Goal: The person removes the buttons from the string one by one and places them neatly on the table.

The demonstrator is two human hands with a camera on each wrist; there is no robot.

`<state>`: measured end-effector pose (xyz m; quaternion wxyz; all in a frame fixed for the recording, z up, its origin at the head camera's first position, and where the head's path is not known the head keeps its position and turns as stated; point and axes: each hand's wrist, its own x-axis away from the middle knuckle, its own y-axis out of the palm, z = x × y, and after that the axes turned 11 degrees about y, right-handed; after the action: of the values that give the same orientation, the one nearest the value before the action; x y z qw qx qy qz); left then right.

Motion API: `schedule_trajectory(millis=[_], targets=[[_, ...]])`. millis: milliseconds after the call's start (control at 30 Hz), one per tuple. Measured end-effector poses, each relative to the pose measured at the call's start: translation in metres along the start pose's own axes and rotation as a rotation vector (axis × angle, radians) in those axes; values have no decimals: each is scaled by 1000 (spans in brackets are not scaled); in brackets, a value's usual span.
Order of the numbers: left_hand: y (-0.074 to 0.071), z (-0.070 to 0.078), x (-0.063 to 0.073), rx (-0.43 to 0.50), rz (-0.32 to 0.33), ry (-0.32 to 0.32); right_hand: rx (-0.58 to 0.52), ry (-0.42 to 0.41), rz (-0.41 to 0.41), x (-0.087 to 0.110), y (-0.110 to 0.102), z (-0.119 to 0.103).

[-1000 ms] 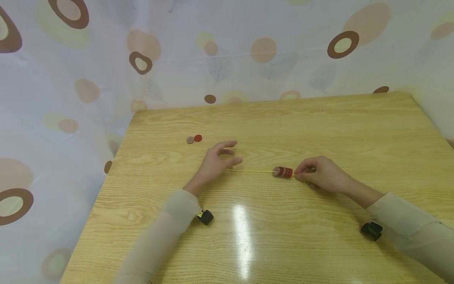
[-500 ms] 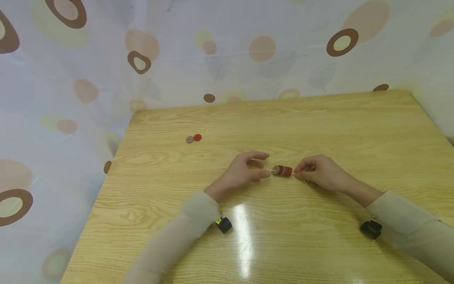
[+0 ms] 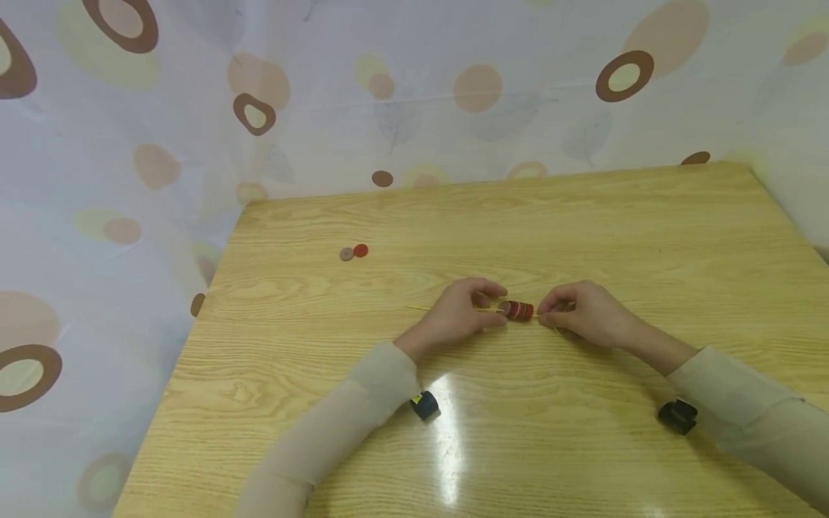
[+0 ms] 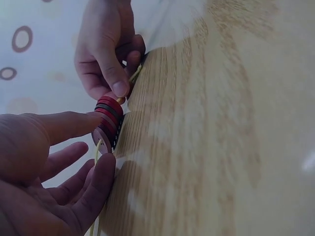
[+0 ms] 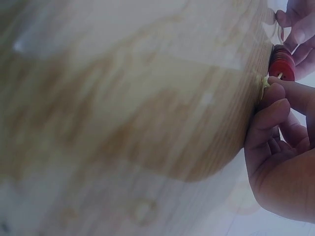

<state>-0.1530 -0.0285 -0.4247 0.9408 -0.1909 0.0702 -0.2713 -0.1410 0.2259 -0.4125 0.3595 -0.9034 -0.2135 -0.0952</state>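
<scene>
A row of several red, dark and brown buttons (image 3: 520,311), threaded on a thin yellow string (image 3: 417,308), lies near the middle of the table. My right hand (image 3: 586,316) pinches the string just right of the row, between thumb and forefinger; in the right wrist view a tangled bit of string (image 5: 266,82) shows at those fingertips. At the row's left end is my left hand (image 3: 456,313), its thumb and forefinger spread on either side of the end brown button (image 4: 102,141). Firm contact there is hard to make out. The string's left part runs past the left hand.
Two loose buttons, one greyish brown (image 3: 346,254) and one red (image 3: 360,250), lie side by side at the back left of the wooden table (image 3: 615,230). A patterned curtain (image 3: 421,108) hangs behind the table and along its left.
My left hand has moved right along the string, up to the left end of the button row. My right hand keeps its pinch and place.
</scene>
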Motion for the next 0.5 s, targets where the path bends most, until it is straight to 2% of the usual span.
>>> schedule_trajectory(millis=[333,500], targets=[[4,5,-6,-166,-27,28,-6,7,-1,0,-1,0],[4,6,-9,-219,-36,35,-13,6,-6,1,-1,-1]])
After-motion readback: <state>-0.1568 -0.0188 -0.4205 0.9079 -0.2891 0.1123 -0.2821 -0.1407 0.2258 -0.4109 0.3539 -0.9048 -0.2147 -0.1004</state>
